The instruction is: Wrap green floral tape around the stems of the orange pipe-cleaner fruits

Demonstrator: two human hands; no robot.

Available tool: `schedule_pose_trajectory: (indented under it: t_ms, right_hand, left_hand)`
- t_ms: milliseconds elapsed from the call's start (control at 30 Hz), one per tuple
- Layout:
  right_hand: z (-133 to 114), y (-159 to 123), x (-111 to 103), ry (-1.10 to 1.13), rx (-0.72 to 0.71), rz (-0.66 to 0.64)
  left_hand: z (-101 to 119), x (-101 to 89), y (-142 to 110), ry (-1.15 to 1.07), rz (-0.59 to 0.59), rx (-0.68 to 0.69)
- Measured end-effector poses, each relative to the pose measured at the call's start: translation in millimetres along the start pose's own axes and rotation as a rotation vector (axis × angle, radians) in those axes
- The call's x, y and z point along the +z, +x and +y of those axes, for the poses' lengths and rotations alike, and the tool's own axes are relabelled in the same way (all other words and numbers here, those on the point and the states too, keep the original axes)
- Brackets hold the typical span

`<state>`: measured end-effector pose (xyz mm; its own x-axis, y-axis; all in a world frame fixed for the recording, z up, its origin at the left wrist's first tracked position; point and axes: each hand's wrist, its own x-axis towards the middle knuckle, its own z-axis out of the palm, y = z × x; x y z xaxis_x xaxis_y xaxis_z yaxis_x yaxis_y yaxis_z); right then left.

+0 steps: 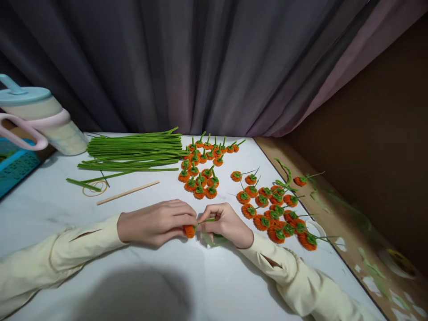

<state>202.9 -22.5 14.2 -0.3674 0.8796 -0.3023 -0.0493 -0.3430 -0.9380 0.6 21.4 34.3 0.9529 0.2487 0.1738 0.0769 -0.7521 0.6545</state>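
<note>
My left hand (160, 221) is closed around a small fuzzy orange fruit ornament (189, 231), of which only the orange end shows between the fingertips. My right hand (225, 224) pinches the green stem (207, 220) that comes out of the ornament. The two hands almost meet, low over the white table (133, 276). Beneath my right hand lies something pale green and translucent (214, 241), partly covered, perhaps a roll of tape. Finished-looking orange ornaments with thick green stems (199, 191) stand behind the hands. Others with thin wire stems (261, 200) lie to the right.
A bundle of green pipe cleaners (133, 149) lies at the back left. Before it are a wooden stick (128, 192) and a rubber band (87, 192). A tumbler (63, 129) and a blue basket (16, 167) stand far left. Scraps (372, 285) litter the brown surface at right.
</note>
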Motion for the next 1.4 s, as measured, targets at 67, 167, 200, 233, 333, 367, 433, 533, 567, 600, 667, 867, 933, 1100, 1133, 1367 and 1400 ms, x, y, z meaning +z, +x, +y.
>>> schedule_pose_trajectory:
  t_ms: [67,167,200,233,333,367,433,533,567,600,667,867,933,1100,1133,1367,1400]
  right_hand:
    - [0.3,-0.2,-1.1,0.001,-0.003,-0.022]
    - [2.1,-0.3,-2.9,0.009,-0.022,-0.041]
    - [2.7,-0.2,-3.4,0.016,-0.033,-0.045]
    - [3.2,-0.1,-3.8,0.026,-0.042,-0.05]
    - [3.3,0.2,-4.3,0.071,-0.051,-0.072]
    - [2.9,0.2,-4.2,0.087,-0.05,-0.077]
    - [1.4,-0.3,-3.7,0.109,-0.05,-0.092]
    - [-0.5,-0.8,-2.9,0.126,-0.063,-0.114]
    - [-0.6,-0.8,-2.9,0.129,-0.067,-0.121]
    - [-0.5,-0.7,-2.9,0.13,-0.07,-0.124]
    - [0.2,-0.4,-3.4,0.123,-0.076,-0.121]
    - [1.1,-0.2,-4.2,0.094,-0.072,-0.103]
    - [1.1,-0.7,-3.6,0.1,-0.074,-0.093]
    - [2.1,-1.4,-2.1,0.086,-0.109,-0.078]
    - [2.3,-1.3,-2.0,0.082,-0.114,-0.078]
    - [4.3,-1.0,-2.6,0.1,-0.12,-0.078]
    - [4.6,-1.2,-2.6,0.103,-0.123,-0.079]
  left_hand:
    - [0.0,4.0,-0.2,-0.007,0.012,0.019]
    - [-0.6,10.9,-1.9,-0.08,0.087,-0.047]
    - [-0.7,13.2,-2.5,-0.109,0.136,-0.084]
    - [-0.8,15.5,-2.9,-0.142,0.194,-0.123]
    - [-1.2,20.9,-2.4,-0.299,0.33,-0.279]
    - [-1.3,22.0,-1.7,-0.381,0.358,-0.328]
    - [-1.2,23.2,0.0,-0.56,0.397,-0.407]
    - [-0.2,23.2,2.5,-0.746,0.452,-0.468]
    - [0.1,23.1,3.1,-0.784,0.465,-0.48]
    - [0.2,23.0,3.7,-0.821,0.475,-0.49]
    - [-0.3,23.4,4.4,-0.902,0.487,-0.506]
    - [-2.9,26.0,4.9,-1.085,0.496,-0.576]
    - [-1.6,25.9,5.5,-1.13,0.495,-0.617]
    - [0.0,26.6,5.7,-1.242,0.477,-0.655]
    - [-0.6,27.2,5.3,-1.26,0.474,-0.655]
    - [-3.9,29.2,2.9,-1.3,0.475,-0.659]
    - [-3.6,28.9,3.1,-1.301,0.474,-0.656]
